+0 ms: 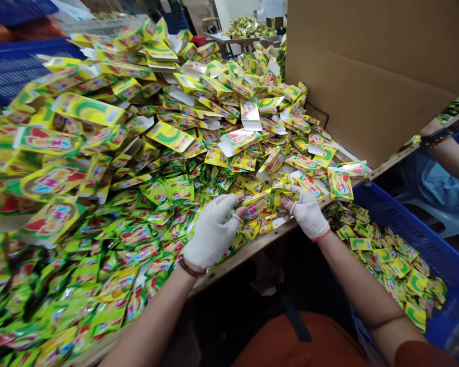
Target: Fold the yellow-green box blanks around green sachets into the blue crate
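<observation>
A small yellow carton (pixel 257 206) lies between my two gloved hands, just above the wooden edge of the work surface. My left hand (pixel 214 230), in a white fingertip-less glove, curls its thumb and fingers at the carton's left end. On the other side, my right hand (pixel 308 211) pinches a small shiny yellow packet (pixel 278 200) at the carton's right end. Whether the packet is partly inside the carton I cannot tell. Green packets (pixel 168 191) are heaped left of my left hand. Loose yellow packets (pixel 252 229) lie under the carton.
Yellow cartons (pixel 92 109) form a tall pile at the back left. A large cardboard sheet (pixel 367 76) stands at the right. Below my right arm, a blue crate (pixel 439 255) holds yellow packets. Another person's arm (pixel 449 153) shows at the far right.
</observation>
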`<state>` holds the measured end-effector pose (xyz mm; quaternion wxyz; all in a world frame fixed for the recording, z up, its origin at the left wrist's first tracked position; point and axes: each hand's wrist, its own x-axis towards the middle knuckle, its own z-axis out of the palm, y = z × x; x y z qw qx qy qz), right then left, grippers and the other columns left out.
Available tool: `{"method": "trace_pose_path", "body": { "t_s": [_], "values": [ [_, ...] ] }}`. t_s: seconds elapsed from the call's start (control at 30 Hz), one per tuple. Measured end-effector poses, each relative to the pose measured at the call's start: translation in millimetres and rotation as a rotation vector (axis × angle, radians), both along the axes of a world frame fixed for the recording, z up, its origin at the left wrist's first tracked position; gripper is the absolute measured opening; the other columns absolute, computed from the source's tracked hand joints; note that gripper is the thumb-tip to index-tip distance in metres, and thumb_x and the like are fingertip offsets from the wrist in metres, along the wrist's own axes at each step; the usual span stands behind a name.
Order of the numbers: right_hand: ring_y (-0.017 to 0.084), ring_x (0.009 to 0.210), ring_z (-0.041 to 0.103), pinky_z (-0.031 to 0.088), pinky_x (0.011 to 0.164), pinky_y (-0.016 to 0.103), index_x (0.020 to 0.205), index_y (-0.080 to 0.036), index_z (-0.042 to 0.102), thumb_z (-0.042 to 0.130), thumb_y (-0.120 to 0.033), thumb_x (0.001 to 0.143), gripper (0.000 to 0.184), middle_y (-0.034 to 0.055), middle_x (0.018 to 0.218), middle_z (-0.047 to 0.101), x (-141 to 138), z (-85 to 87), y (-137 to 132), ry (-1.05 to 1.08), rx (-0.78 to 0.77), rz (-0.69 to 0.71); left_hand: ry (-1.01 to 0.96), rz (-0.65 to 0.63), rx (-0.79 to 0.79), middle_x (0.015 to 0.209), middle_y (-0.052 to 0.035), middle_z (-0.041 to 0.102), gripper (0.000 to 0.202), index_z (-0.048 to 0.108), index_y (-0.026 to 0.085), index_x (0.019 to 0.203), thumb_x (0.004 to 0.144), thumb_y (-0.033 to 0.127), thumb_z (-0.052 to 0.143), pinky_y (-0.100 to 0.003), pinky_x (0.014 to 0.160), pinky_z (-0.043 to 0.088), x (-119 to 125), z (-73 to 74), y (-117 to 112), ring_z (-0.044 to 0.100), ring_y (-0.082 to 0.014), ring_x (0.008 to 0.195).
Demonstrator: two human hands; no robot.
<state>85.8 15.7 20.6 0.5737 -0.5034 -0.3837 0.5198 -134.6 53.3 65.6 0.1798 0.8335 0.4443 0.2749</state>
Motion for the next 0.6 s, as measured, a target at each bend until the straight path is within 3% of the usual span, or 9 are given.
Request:
{"method": "trace_pose_path", "body": {
  "t_s": [0.07, 0.13, 0.23, 0.37, 0.5, 0.6],
  "values": [
    [0.011, 0.04, 0.054, 0.05, 0.04, 0.025, 0.113, -0.02, 0.056, 0.082, -0.047, 0.064, 0.062, -0.003, 0.067, 0.066, -13, 2.6, 1, 0.003, -0.024, 0.012, 0.157, 0.039, 0.204, 0.127, -0.0174, 0.061, 0.056, 0.057, 0.016, 0.128, 0.077, 0.037, 0.067, -0.048, 0.104, 0.042, 1, -5.1, -11, 0.054, -0.0346, 0.12],
    [0.013, 0.042, 0.057, 0.05, 0.04, 0.026, 0.113, -0.02, 0.054, 0.081, -0.051, 0.064, 0.064, -0.002, 0.068, 0.066, -24, 4.9, -1, 0.028, -0.02, 0.039, 0.283, 0.059, 0.303, 0.127, -0.0186, 0.059, 0.067, 0.051, 0.014, 0.132, 0.07, 0.029, 0.073, -0.049, 0.102, 0.044, 2, -12.7, -17, 0.054, -0.0359, 0.119],
    [0.013, 0.044, 0.058, 0.048, 0.039, 0.025, 0.116, -0.022, 0.052, 0.075, -0.056, 0.072, 0.06, 0.0005, 0.078, 0.068, -35, 7.5, -7, -0.019, 0.024, -0.038, 0.339, 0.084, 0.306, 0.112, -0.0149, 0.064, 0.059, 0.05, 0.014, 0.125, 0.07, 0.021, 0.07, -0.041, 0.091, 0.051, 0, -24.7, -20, 0.061, -0.0307, 0.103],
    [0.014, 0.051, 0.058, 0.051, 0.051, 0.03, 0.115, -0.02, 0.055, 0.063, -0.053, 0.084, 0.046, 0.0049, 0.086, 0.067, -33, 6.9, -11, -0.324, 0.123, -0.202, 0.315, 0.059, 0.32, 0.104, -0.0119, 0.063, 0.055, 0.05, 0.016, 0.119, 0.069, 0.025, 0.073, -0.039, 0.086, 0.052, -8, -31.5, -22, 0.061, -0.0295, 0.097],
    [0.019, 0.073, 0.062, 0.051, 0.073, 0.032, 0.098, -0.018, 0.061, 0.062, -0.039, 0.086, 0.025, 0.0037, 0.083, 0.066, -21, 9.5, -9, -0.704, 0.225, 0.031, 0.299, 0.021, 0.35, 0.1, -0.0119, 0.063, 0.053, 0.051, 0.015, 0.116, 0.069, 0.024, 0.074, -0.04, 0.082, 0.052, -14, -32.1, -27, 0.061, -0.0303, 0.094],
    [0.019, 0.082, 0.062, 0.047, 0.077, 0.029, 0.09, -0.018, 0.064, 0.059, -0.03, 0.086, 0.014, 0.0032, 0.083, 0.067, -19, 19.2, -7, -0.932, 0.241, 0.224, 0.278, -0.043, 0.372, 0.103, -0.0123, 0.064, 0.054, 0.051, 0.015, 0.116, 0.068, 0.021, 0.074, -0.041, 0.084, 0.053, -15, -36.6, -30, 0.061, -0.0297, 0.094]
  ]
}}
